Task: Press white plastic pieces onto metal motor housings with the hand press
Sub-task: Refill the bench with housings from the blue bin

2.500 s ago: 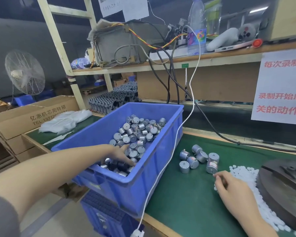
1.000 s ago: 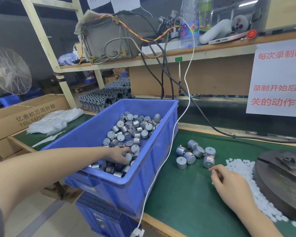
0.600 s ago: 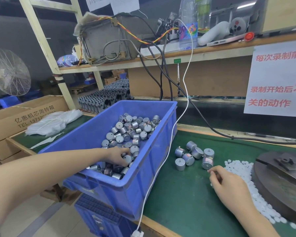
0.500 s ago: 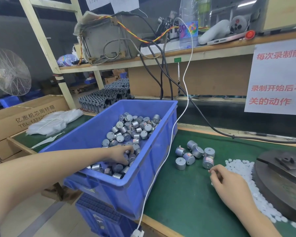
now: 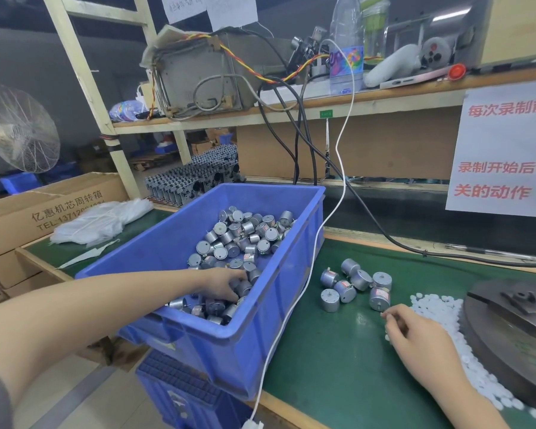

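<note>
A blue bin (image 5: pixel 198 332) at the bench's left edge holds several silver metal motor housings (image 5: pixel 245 233). My left hand (image 5: pixel 222 284) reaches into it, its fingers curled round housings near the front wall. Several more housings (image 5: pixel 351 284) lie loose on the green mat. A pile of small white plastic pieces (image 5: pixel 440 308) lies to their right. My right hand (image 5: pixel 415 334) rests on the mat beside this pile with curled fingers, thumb and forefinger pinched on a small white piece. The hand press's round grey base (image 5: pixel 508 332) sits at the far right.
A white cable (image 5: pixel 310 274) hangs from the shelf over the bin's right rim and down past the bench edge. Black cables (image 5: pixel 384 233) run along the back of the mat. A second blue crate (image 5: pixel 180 394) stands under the bin. Cardboard boxes (image 5: pixel 44 212) stand at the left.
My left hand has shifted among the housings at the bin's front and curled round some. My right hand has stayed by the white pile. The camera has moved slightly.
</note>
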The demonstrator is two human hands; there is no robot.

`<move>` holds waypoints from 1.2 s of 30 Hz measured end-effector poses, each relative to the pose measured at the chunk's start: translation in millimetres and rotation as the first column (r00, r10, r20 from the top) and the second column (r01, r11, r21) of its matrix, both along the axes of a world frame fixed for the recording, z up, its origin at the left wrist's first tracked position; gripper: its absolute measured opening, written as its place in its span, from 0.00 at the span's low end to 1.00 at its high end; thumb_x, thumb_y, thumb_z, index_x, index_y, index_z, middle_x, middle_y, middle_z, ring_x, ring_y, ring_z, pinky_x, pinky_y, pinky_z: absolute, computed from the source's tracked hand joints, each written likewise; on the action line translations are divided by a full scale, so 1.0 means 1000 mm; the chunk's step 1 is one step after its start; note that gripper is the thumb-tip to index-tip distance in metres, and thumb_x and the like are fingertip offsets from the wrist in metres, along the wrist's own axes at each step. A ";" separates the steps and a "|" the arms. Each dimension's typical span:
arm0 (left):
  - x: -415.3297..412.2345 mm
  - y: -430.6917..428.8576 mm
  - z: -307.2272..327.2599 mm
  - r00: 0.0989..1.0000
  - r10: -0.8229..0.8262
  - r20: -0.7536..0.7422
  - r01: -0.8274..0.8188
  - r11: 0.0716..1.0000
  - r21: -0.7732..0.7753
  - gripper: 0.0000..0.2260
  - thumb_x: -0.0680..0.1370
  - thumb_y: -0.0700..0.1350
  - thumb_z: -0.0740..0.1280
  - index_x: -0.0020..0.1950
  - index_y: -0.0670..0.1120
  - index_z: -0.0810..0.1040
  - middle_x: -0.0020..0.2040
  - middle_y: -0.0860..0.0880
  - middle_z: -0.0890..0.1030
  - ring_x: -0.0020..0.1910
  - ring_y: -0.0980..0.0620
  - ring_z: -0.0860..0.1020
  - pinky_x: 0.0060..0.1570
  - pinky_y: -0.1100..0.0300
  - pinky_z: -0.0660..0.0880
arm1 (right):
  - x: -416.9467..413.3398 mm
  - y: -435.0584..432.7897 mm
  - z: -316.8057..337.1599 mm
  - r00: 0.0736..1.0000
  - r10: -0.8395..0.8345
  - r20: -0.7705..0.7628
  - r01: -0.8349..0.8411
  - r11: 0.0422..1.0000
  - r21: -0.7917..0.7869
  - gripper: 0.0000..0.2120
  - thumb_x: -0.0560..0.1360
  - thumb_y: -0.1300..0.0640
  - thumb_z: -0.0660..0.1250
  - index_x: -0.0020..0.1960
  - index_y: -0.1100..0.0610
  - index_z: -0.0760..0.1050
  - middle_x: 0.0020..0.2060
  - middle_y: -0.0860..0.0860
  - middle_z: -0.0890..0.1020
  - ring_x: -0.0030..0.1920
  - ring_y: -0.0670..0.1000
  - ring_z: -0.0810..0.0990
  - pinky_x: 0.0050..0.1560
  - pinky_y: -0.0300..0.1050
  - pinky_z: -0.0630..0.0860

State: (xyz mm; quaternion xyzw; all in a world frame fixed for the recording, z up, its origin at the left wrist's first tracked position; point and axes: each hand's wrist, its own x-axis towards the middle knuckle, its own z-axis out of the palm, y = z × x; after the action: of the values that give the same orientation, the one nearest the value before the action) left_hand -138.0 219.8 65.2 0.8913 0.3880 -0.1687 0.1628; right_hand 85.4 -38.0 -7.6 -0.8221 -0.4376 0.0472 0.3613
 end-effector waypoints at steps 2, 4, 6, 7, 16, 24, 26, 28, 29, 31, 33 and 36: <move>0.000 0.000 0.002 1.000 -0.013 0.007 0.013 1.000 0.022 0.22 0.75 0.42 0.64 0.68 0.50 0.66 0.49 0.52 0.77 0.45 0.53 0.75 0.45 0.62 0.71 | 0.001 0.001 0.000 1.000 -0.003 0.001 0.003 1.000 -0.001 0.04 0.75 0.58 0.62 0.44 0.52 0.75 0.29 0.48 0.78 0.34 0.53 0.75 0.35 0.46 0.69; 0.000 0.000 0.004 0.999 -0.037 0.019 0.036 0.997 0.061 0.20 0.74 0.42 0.64 0.66 0.49 0.68 0.56 0.48 0.78 0.52 0.49 0.76 0.53 0.57 0.73 | 0.001 0.001 0.000 1.000 -0.001 -0.001 0.001 1.000 -0.007 0.04 0.75 0.57 0.62 0.44 0.52 0.75 0.29 0.48 0.79 0.34 0.53 0.75 0.35 0.46 0.69; 0.001 0.001 0.006 0.998 -0.064 0.017 0.062 0.993 0.097 0.19 0.74 0.42 0.65 0.64 0.48 0.70 0.56 0.47 0.78 0.54 0.47 0.76 0.55 0.55 0.73 | 0.000 0.001 0.001 1.000 0.005 -0.005 -0.005 1.000 -0.009 0.04 0.76 0.57 0.62 0.43 0.50 0.73 0.29 0.48 0.78 0.34 0.52 0.75 0.35 0.46 0.69; 0.002 0.002 0.007 0.997 -0.073 0.010 0.072 0.991 0.116 0.18 0.74 0.42 0.65 0.64 0.48 0.70 0.56 0.47 0.79 0.53 0.47 0.76 0.54 0.55 0.72 | 0.000 0.001 0.001 1.000 0.008 -0.006 -0.008 1.000 -0.006 0.05 0.76 0.57 0.62 0.42 0.49 0.72 0.29 0.48 0.78 0.34 0.52 0.75 0.35 0.46 0.70; 0.000 0.008 0.013 0.993 -0.043 0.107 0.028 0.991 0.133 0.08 0.77 0.44 0.62 0.56 0.47 0.73 0.46 0.47 0.75 0.40 0.50 0.71 0.41 0.60 0.68 | 0.000 0.001 0.000 1.000 0.022 -0.012 -0.022 1.000 0.008 0.04 0.76 0.57 0.62 0.44 0.53 0.75 0.29 0.49 0.79 0.34 0.53 0.76 0.37 0.46 0.71; 0.008 -0.028 0.084 0.754 0.063 0.654 -0.134 0.989 0.059 0.01 0.79 0.45 0.62 0.49 0.51 0.72 0.41 0.44 0.78 0.29 0.49 0.73 0.28 0.60 0.70 | -0.002 0.002 0.001 0.998 0.067 -0.002 -0.067 0.998 0.016 0.04 0.76 0.57 0.62 0.46 0.53 0.76 0.30 0.49 0.78 0.35 0.52 0.75 0.37 0.45 0.70; 0.030 -0.053 0.110 0.663 -0.026 0.748 -0.021 0.998 0.053 0.02 0.79 0.46 0.62 0.48 0.53 0.72 0.38 0.51 0.76 0.24 0.55 0.74 0.23 0.64 0.70 | -0.001 0.004 -0.001 0.997 0.071 0.002 -0.071 0.997 0.005 0.04 0.76 0.57 0.61 0.46 0.52 0.75 0.30 0.48 0.78 0.35 0.52 0.75 0.37 0.45 0.69; 0.061 -0.078 0.131 0.638 -0.149 0.755 0.135 0.988 0.081 0.01 0.78 0.47 0.63 0.49 0.53 0.72 0.45 0.50 0.76 0.24 0.56 0.74 0.23 0.64 0.72 | 0.000 0.004 -0.001 0.998 0.065 0.004 -0.065 0.998 0.003 0.04 0.76 0.57 0.61 0.47 0.53 0.75 0.30 0.46 0.77 0.35 0.52 0.75 0.35 0.45 0.68; 0.078 -0.088 0.136 0.651 -0.206 0.730 0.208 0.974 0.089 0.01 0.78 0.48 0.63 0.50 0.53 0.72 0.49 0.51 0.75 0.25 0.55 0.75 0.24 0.63 0.73 | 0.001 0.003 -0.001 0.998 0.060 0.004 -0.060 0.998 0.010 0.04 0.76 0.57 0.61 0.47 0.53 0.75 0.29 0.46 0.77 0.34 0.52 0.75 0.35 0.45 0.68; 0.114 -0.103 0.135 0.701 -0.297 0.649 0.334 0.940 0.070 0.03 0.79 0.47 0.62 0.51 0.50 0.72 0.49 0.57 0.73 0.26 0.59 0.75 0.24 0.65 0.73 | 0.002 0.002 -0.001 0.999 0.042 0.002 -0.042 0.999 0.032 0.05 0.76 0.58 0.62 0.47 0.54 0.76 0.28 0.46 0.76 0.33 0.53 0.74 0.34 0.45 0.66; 0.151 -0.108 0.118 0.768 -0.347 0.539 0.383 0.923 0.048 0.03 0.79 0.44 0.61 0.52 0.47 0.71 0.51 0.52 0.73 0.24 0.62 0.74 0.24 0.67 0.72 | 0.002 0.001 -0.001 1.000 0.029 0.002 -0.029 0.999 0.045 0.05 0.76 0.58 0.62 0.47 0.56 0.77 0.28 0.48 0.76 0.33 0.55 0.73 0.34 0.45 0.65; 0.190 -0.104 0.082 0.882 -0.331 0.336 0.323 0.943 0.081 0.08 0.79 0.44 0.60 0.57 0.46 0.70 0.54 0.43 0.73 0.29 0.53 0.76 0.26 0.63 0.76 | 0.003 0.000 -0.002 0.999 0.044 0.012 -0.044 0.998 0.036 0.06 0.76 0.58 0.61 0.48 0.56 0.77 0.29 0.50 0.78 0.34 0.55 0.74 0.35 0.46 0.69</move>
State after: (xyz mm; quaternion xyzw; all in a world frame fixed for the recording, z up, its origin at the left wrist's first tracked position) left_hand 52.5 115.5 146.8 0.9614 0.1995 -0.0307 0.1871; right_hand 88.7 -37.7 -9.6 -0.8059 -0.4582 0.0425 0.3725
